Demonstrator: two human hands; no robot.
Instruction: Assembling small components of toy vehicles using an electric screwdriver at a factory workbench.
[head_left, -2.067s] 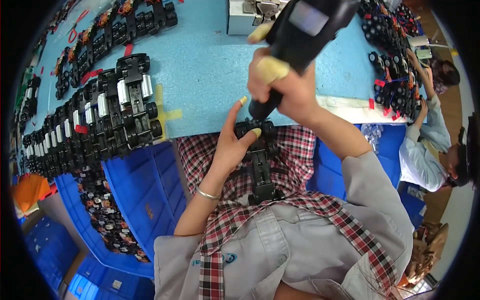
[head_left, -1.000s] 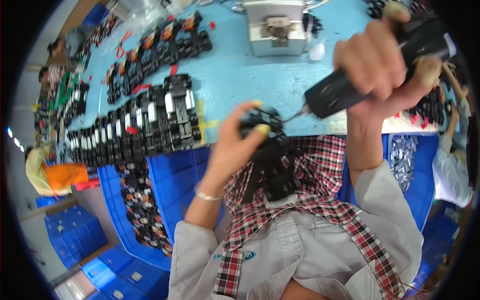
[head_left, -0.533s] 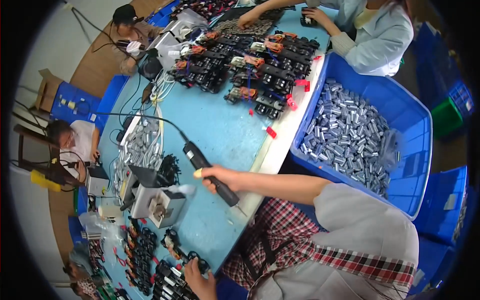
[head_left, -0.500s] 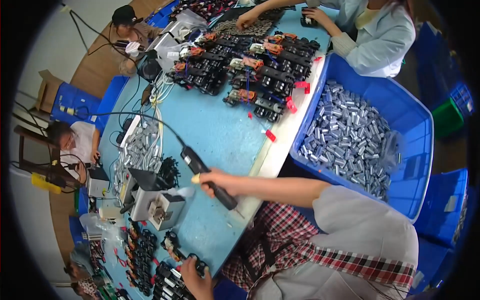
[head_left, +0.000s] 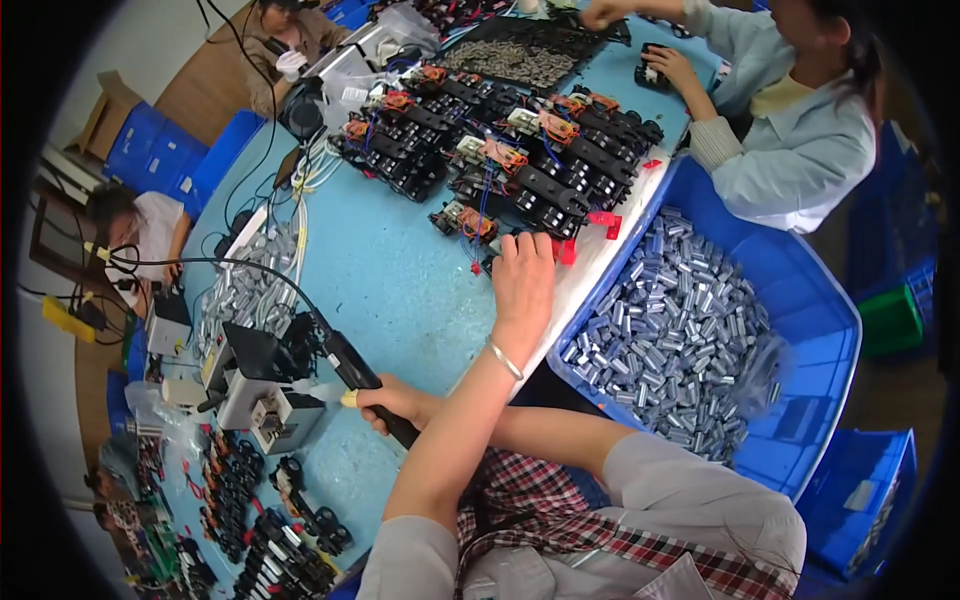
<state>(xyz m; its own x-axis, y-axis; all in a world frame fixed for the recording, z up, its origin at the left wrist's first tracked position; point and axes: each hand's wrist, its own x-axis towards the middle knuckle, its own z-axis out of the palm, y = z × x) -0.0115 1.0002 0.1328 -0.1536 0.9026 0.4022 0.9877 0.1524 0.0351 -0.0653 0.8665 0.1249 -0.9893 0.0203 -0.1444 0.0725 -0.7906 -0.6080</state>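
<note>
My right hand (head_left: pixel 397 402) is wrapped round a black corded electric screwdriver (head_left: pixel 351 362), whose tip is hidden behind my left forearm. Crossing over the right arm, my left hand (head_left: pixel 522 285), with a bangle at the wrist, reaches to the front end of the far rows. Its fingers curl over a black toy-car chassis (head_left: pixel 465 221) with orange and blue wires; the hand covers much of that chassis. More such chassis (head_left: pixel 545 185) stand in rows behind it. A single wheeled chassis (head_left: pixel 312 508) lies at the lower left, apart from both hands.
On my right stands a blue bin (head_left: pixel 815 390) full of silvery metal cylinders (head_left: pixel 670 340). A white box-shaped device (head_left: pixel 283 418) sits at the left of the blue table (head_left: pixel 385 270), near loose metal parts (head_left: pixel 250 283). Co-workers sit around; one person's sleeve (head_left: pixel 775 180) is close beyond the bin.
My left hand has left the wheeled chassis at the lower left and crossed over to the far rows. The right hand has shifted slightly left and down with the screwdriver. The view has tilted.
</note>
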